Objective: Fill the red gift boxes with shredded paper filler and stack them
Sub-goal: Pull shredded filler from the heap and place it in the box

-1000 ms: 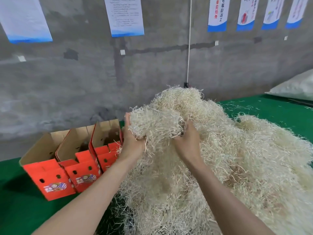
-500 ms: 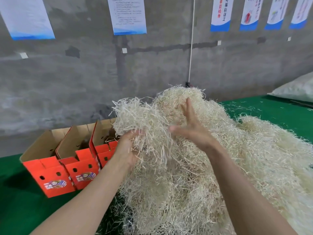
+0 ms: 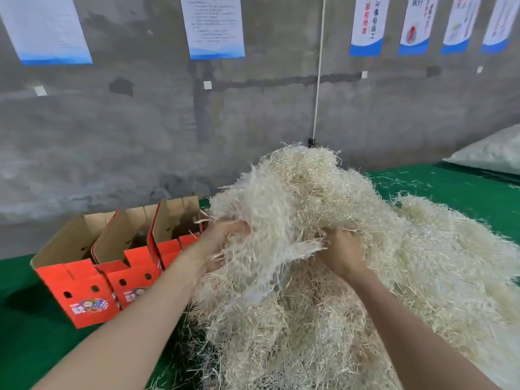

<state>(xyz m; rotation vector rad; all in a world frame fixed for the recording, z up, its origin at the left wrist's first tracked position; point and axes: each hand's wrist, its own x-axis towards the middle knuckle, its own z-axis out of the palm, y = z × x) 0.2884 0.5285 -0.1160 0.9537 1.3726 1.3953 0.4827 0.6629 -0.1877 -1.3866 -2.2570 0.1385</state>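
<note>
Broadly, the green bench (image 3: 33,347) is covered over its right half by a large heap of shredded paper filler (image 3: 422,263). Three red gift boxes (image 3: 84,291) are set in a row toward the bench's left edge, tops open, just beside the heap. A raised clump (image 3: 267,220) is held from both sides. The left grip (image 3: 222,243) is curled into its left flank and the right grip (image 3: 342,254) is closed on its right. The boxes lie leftward of the clump, nearer the left grip, so a leftward carry is judged necessary.
</note>
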